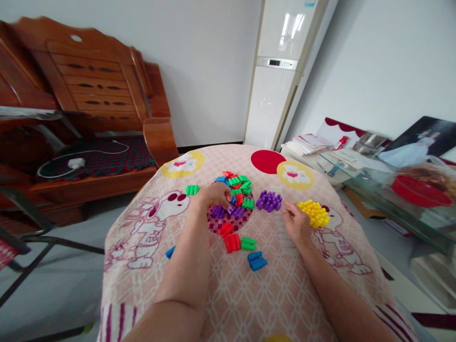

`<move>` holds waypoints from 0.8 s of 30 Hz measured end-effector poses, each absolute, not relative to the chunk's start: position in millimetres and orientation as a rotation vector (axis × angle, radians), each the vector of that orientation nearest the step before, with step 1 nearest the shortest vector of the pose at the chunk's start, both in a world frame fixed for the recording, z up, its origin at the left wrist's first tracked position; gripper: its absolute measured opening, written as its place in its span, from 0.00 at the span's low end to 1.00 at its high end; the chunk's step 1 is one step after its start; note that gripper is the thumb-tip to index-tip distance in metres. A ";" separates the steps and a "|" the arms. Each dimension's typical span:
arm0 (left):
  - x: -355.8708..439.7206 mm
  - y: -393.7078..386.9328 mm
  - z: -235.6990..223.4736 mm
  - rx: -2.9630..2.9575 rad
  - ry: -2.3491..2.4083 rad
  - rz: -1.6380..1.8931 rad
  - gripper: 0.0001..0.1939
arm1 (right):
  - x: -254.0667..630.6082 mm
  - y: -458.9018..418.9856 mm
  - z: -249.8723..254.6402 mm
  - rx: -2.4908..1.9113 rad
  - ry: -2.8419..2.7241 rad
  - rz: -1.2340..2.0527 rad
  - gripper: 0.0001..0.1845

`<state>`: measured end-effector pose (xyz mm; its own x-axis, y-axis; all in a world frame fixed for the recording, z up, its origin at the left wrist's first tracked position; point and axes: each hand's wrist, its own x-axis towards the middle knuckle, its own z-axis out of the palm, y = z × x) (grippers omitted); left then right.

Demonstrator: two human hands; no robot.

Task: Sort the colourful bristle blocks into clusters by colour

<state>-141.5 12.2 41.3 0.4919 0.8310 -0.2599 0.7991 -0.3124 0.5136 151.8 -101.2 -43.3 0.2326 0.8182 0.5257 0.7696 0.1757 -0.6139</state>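
My left hand (218, 195) is over a mixed pile of small plastic tube pieces, its thumb and fingertips pinched on a purple tube piece (231, 209). Other purple pieces (218, 212) lie under and beside the fingers, with green pieces (245, 184) and red ones just behind. To the right, my right hand (296, 219) rests low with loosely bent fingers, and I see nothing between them. Its fingertips are beside a cluster of upright purple pieces (269, 201). A cluster of yellow pieces (314, 213) stands just right of that hand.
Nearer me on the patterned tablecloth (228, 304) lie red pieces (232, 242), a green pair (248, 243) and blue pieces (257, 261). Green pieces (192, 190) sit left of the pile. A glass shelf (402, 204) holds a red bowl (422, 191) at right; a wooden bench (96, 80) stands left.
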 end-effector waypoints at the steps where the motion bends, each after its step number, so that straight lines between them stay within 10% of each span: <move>1: -139.7 12.7 38.9 2.151 1.339 0.062 0.12 | 151.5 -101.4 -42.9 -1.585 -1.529 0.069 0.19; 24: 3.5 -45.1 23.8 2.663 0.981 0.538 0.10 | 145.7 -103.0 -35.3 -1.598 -1.533 0.093 0.20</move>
